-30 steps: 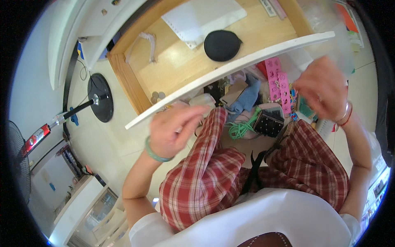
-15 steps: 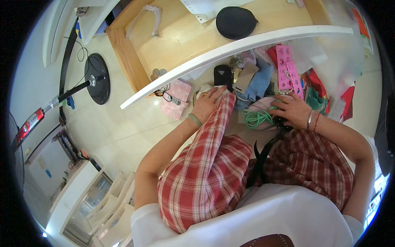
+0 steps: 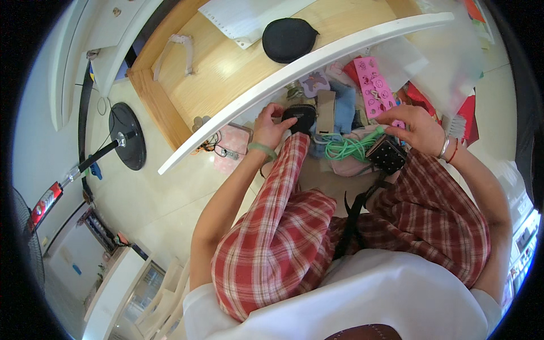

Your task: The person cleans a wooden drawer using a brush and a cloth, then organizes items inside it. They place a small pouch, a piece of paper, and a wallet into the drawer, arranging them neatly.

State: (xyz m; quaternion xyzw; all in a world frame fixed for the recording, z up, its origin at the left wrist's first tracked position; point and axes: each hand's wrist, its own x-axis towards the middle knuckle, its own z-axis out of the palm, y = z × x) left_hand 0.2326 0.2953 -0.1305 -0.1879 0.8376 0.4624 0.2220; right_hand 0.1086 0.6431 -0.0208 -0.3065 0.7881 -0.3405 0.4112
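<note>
My left hand (image 3: pixel 272 127) grips a small black pouch (image 3: pixel 299 117) by its left edge, thumb over the front, just above my knee in red plaid trousers. With curled fingers, my right hand (image 3: pixel 418 129) pinches the end of a coiled green cable (image 3: pixel 352 147). The cable lies over a pale pink item (image 3: pixel 351 166). Below the right hand, a black wallet-like case with light dots (image 3: pixel 386 154) rests by my other knee. A pink sheet with printed shapes (image 3: pixel 374 85) lies just beyond the right fingertips.
An open wooden drawer (image 3: pixel 221 68) with a white front holds a round black case (image 3: pixel 290 39) and papers (image 3: pixel 238 20). Blue cloth (image 3: pixel 342 105), a cardboard piece (image 3: pixel 325 113) and plastic sheets (image 3: pixel 447 79) are heaped beyond my knees. A fan stand base (image 3: pixel 126 136) stands left.
My left hand has gone from the trouser knee to the black pouch. My right hand has lifted off the pile, raising the green cable slightly and uncovering the dotted black case.
</note>
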